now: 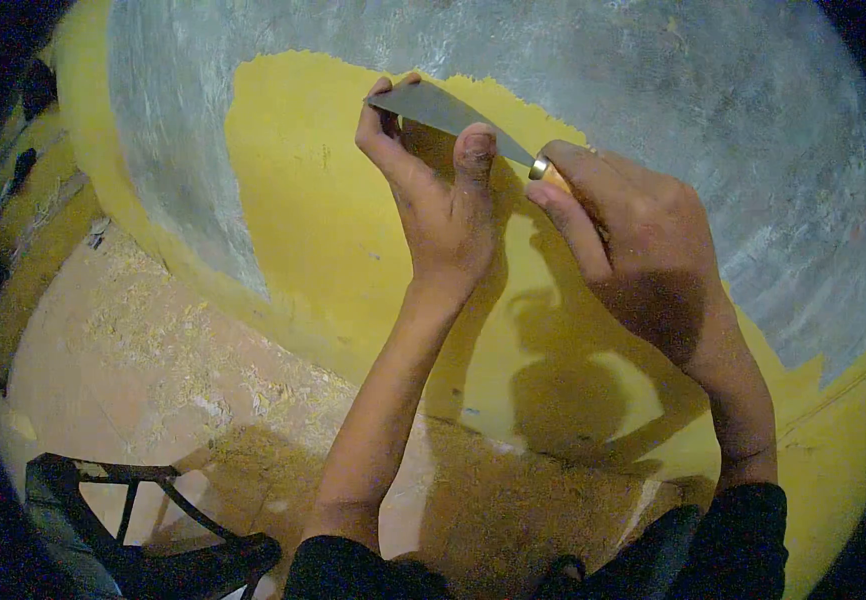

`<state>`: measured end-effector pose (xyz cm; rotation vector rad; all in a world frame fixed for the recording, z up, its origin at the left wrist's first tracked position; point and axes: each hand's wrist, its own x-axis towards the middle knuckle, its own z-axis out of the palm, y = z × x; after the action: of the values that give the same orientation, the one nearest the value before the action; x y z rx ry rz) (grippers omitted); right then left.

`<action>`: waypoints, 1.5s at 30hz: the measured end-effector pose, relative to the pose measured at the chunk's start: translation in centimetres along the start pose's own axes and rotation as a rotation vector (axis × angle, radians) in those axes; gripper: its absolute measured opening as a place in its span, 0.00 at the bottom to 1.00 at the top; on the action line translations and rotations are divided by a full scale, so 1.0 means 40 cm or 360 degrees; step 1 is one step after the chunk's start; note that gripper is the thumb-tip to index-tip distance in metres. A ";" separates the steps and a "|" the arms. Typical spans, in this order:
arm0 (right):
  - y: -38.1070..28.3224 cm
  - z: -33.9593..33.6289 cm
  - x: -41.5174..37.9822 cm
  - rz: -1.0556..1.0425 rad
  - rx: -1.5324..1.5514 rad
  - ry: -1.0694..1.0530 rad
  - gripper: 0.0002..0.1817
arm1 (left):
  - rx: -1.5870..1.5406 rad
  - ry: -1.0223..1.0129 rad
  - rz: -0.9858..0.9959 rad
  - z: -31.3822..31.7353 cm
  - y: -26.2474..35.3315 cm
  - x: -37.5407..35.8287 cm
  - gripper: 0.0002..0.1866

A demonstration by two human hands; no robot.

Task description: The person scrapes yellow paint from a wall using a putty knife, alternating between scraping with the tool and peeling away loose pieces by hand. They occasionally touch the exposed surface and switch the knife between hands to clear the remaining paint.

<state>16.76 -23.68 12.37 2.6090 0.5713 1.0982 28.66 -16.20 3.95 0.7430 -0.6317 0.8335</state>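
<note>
A putty knife (440, 108) with a flat metal blade and a light handle is held in front of the wall. Its handle is wrapped in the fingers of my right hand (643, 220), thumb pressed near the metal collar. My left hand (443, 205) is at the blade: the fingertips curl around its broad end and the thumb lies across it closer to the handle. Behind both hands is a yellow patch (313, 190) of wall with a ragged border, surrounded by a streaky grey-blue coating (653, 70).
Pale flakes and crumbs (203, 380) are scattered over the floor (63, 340) along the wall's base. A dark stool-like frame (153, 530) stands at lower left. Dark and brownish items (33, 230) lie at the far left. Shadows of my arms fall on the wall.
</note>
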 end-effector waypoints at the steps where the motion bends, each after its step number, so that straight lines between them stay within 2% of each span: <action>1: -0.003 -0.007 -0.001 0.0002 -0.0001 0.0002 0.11 | 0.0010 0.0018 0.0007 0.003 0.001 -0.003 0.41; 3: -0.011 -0.024 -0.002 0.0149 -0.0040 -0.0192 0.11 | 0.0006 0.0009 -0.0027 0.004 0.007 -0.011 0.41; 6: -0.008 -0.037 -0.006 0.0168 0.0000 -0.0236 0.11 | 0.0015 -0.0003 -0.0026 0.010 0.010 -0.013 0.41; 10: 0.007 -0.026 -0.016 0.0087 0.0004 -0.0094 0.11 | 0.0052 -0.0011 -0.0029 0.012 0.008 -0.017 0.40; 12: 0.001 -0.040 -0.015 0.0141 0.0029 -0.0217 0.12 | 0.0037 -0.0009 -0.0021 0.017 0.004 -0.022 0.40; 18: 0.011 -0.057 -0.031 0.0195 0.0014 -0.0285 0.12 | -0.0048 0.0008 -0.0055 0.039 0.011 -0.043 0.40; 21: 0.025 -0.054 -0.047 0.0086 -0.0050 -0.0199 0.11 | -0.0041 -0.0002 -0.0077 0.050 0.014 -0.052 0.40; 32: 0.055 -0.096 -0.119 0.0153 -0.0105 -0.0241 0.12 | -0.0038 -0.0160 -0.0131 0.088 0.047 -0.114 0.40; 34: 0.056 -0.109 -0.128 0.0172 -0.0078 -0.0220 0.11 | 0.0149 -0.0240 -0.0090 0.092 0.061 -0.123 0.31; 35: 0.057 -0.119 -0.135 0.0208 -0.0095 -0.0290 0.10 | 0.0149 -0.0248 -0.0089 0.098 0.063 -0.129 0.31; 37: 0.062 -0.130 -0.150 0.0252 -0.0109 -0.0362 0.11 | -0.0022 -0.0232 -0.0185 0.109 0.068 -0.138 0.39; 45: 0.092 -0.189 -0.211 0.0311 -0.0085 -0.0455 0.10 | -0.0003 -0.0301 -0.0199 0.144 0.088 -0.192 0.33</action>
<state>6.81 -30.16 13.64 2.7505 0.2259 0.7558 20.54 -22.33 2.79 0.8572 -0.7465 0.6522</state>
